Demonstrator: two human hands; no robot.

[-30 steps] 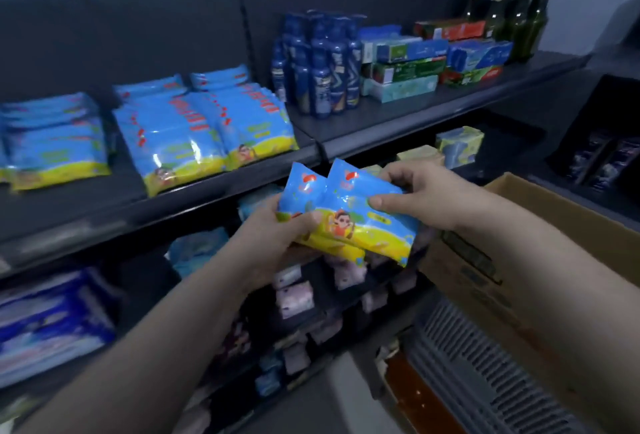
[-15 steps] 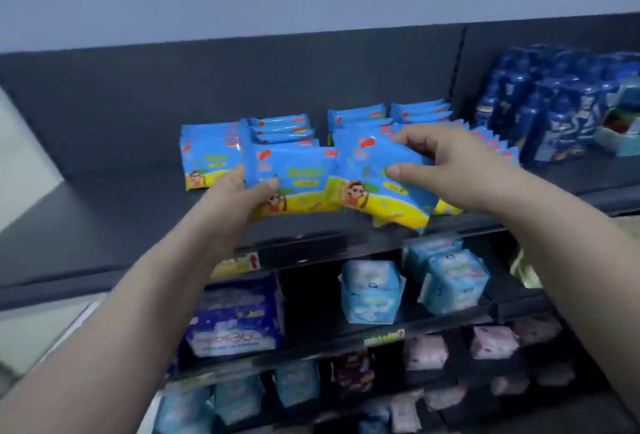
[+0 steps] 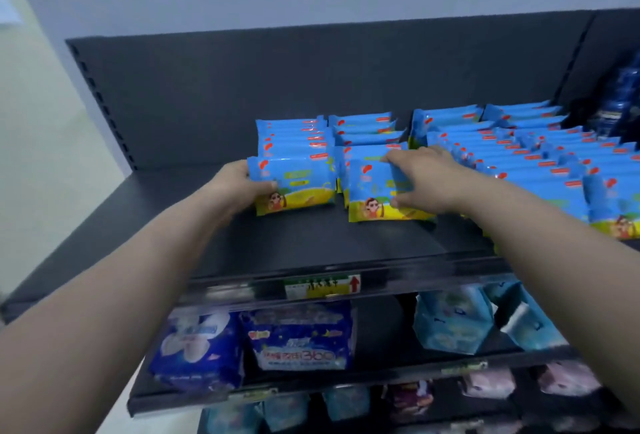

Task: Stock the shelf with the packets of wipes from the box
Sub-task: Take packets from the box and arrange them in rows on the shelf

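Far left, pale wall, then the dark back panel (image 3: 277, 87) of the shelving; below it the top shelf (image 3: 173, 212), bare and dark along its left part; left hand (image 3: 239, 184) reached in from the lower left, thumb across the front of a blue-and-yellow packet of wipes (image 3: 298, 184) and fingers behind its left edge, closed on that packet, which stands at the front of the left stack (image 3: 294, 135), bottom edge on or just above the shelf, hard to tell which; just beside it to the right, a second packet (image 3: 377, 191) of the same print, standing at the front of the next stack (image 3: 367, 128); right hand (image 3: 422, 180) over that second packet's upper right part, fingers curled over its top edge and thumb pressed on its front, closed on it; further right, long rows of packets (image 3: 540, 156), same blue wrap with red marks, filling the shelf towards the right edge, some overlapped and leaning; at the far right, dark blue bottles (image 3: 623, 97), blurred; along the shelf's front lip a price label (image 3: 322, 286) with a red arrow, print unreadable; on the lower shelf (image 3: 346, 378), from left, a dark blue pack (image 3: 197, 343), a blue pack marked 360 (image 3: 301, 340), then pale blue packs (image 3: 453, 322); lower again, pinkish packs (image 3: 488, 387), too blurred to read.
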